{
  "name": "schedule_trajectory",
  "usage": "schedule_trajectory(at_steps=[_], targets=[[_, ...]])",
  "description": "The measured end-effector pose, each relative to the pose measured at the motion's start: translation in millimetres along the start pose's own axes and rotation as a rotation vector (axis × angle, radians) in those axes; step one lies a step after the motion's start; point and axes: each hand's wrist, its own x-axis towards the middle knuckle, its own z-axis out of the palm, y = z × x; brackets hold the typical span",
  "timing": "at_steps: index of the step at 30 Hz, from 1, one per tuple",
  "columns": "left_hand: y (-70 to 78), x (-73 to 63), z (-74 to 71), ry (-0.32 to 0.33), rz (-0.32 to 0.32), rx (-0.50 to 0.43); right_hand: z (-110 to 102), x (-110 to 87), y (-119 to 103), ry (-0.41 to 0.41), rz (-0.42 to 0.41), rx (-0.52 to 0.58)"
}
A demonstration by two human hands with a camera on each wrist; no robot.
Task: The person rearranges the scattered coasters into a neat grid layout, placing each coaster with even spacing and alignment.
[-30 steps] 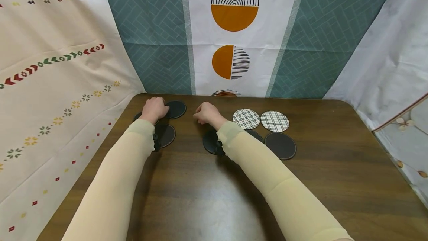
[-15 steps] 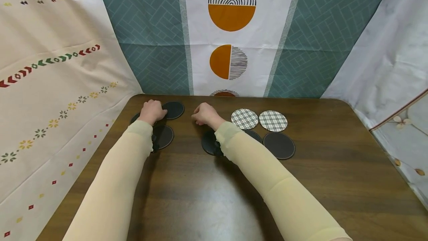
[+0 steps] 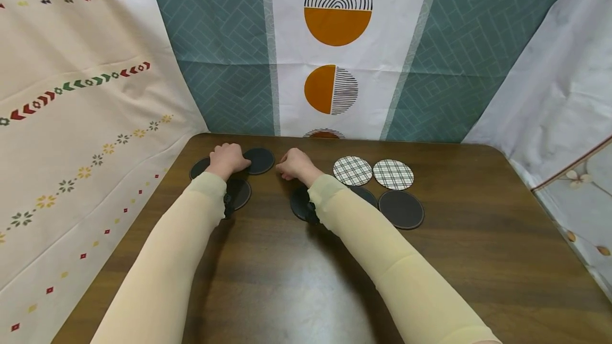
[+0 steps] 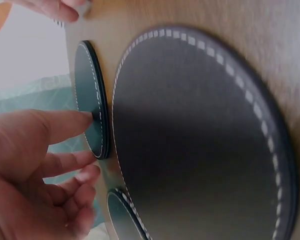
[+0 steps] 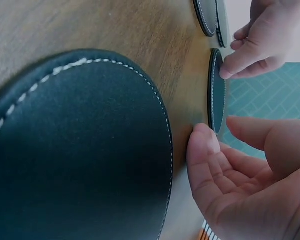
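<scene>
My left hand rests its thumb on a round black coaster with pale edge stitching, lying flat near the table's back edge. In the left wrist view the thumb lies on this coaster's face, the other fingers loosely bent beside it. My right hand is just right of the same coaster; its fingertips are close to the rim, thumb and forefinger apart with nothing between them. Under my left wrist lies another dark coaster, and one more is partly hidden left of that hand. A black coaster sits below my right wrist.
Two white plaid coasters lie side by side right of my right arm. Two dark coasters lie in front of them, one partly covered by my sleeve. A patterned cloth hangs behind the wooden table.
The back black coaster has slid right along the table towards my right hand, with my left hand moving along. More of the leftmost coaster shows. My right hand has stayed nearly still.
</scene>
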Motion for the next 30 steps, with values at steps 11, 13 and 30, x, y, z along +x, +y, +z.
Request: schedule_trajectory(at_steps=[11, 13, 30], targets=[[-37.4, 84.3, 51.4, -0.037, -0.048, -0.026, 4.3, 7.8, -0.9, -0.012, 0.078, 0.022], [-29.1, 74.1, 45.9, -0.05, -0.054, -0.034, 4.2, 5.9, -1.6, -0.011, 0.079, 0.043], [-18.7, 48.0, 33.3, -0.078, -0.105, -0.183, -0.2, -16.1, -4.7, 0.003, 0.104, 0.544]])
